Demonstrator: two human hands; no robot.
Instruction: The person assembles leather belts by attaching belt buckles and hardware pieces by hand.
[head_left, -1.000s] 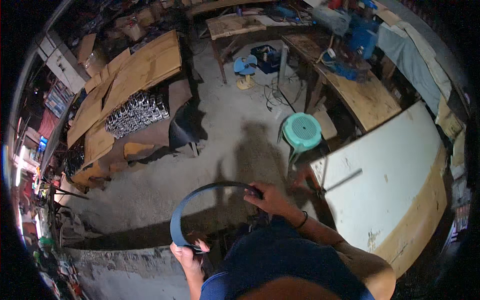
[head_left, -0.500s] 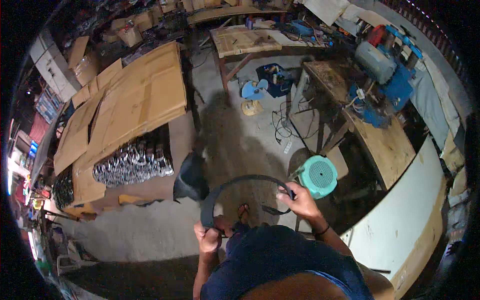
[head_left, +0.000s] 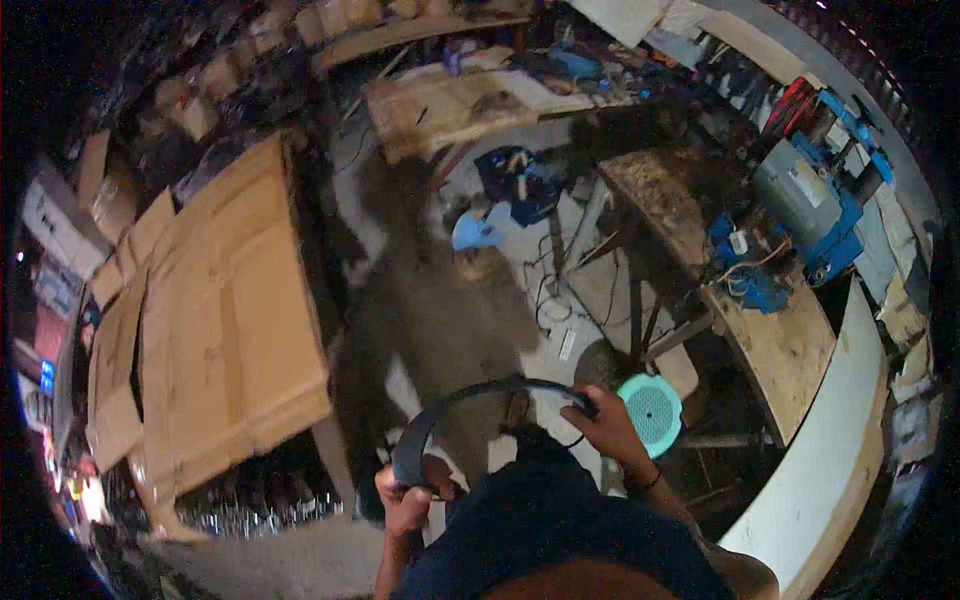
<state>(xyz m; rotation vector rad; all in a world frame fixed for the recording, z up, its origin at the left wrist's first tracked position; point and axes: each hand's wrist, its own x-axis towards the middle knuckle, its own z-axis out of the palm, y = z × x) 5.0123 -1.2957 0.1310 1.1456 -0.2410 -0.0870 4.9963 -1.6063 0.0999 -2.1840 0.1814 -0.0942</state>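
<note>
A dark, flexible-looking curved band (head_left: 412,452) arches in front of my body, wider at its left part and thinner along the top. My left hand (head_left: 405,508) is closed around its lower left end. At the right end, my right hand (head_left: 607,428) pinches it between thumb and fingers. The band bows away from me between both hands. What kind of thing it is, I cannot tell. Just beyond my right hand stands a mint-green round stool (head_left: 655,418) with a perforated seat.
Large cardboard sheets (head_left: 230,320) cover a stack at left, with shiny metal parts (head_left: 270,515) under the near edge. A wooden bench (head_left: 775,355) with a blue-grey motor machine (head_left: 797,195) stands at right, beside a white panel (head_left: 815,455). Cables (head_left: 545,305) lie on the floor ahead.
My view has shifted, so the cardboard stack sits further left and lower and the machine appears larger. Both hands still hold the band, slightly lower in the picture. The dark shape beside it no longer shows clearly.
</note>
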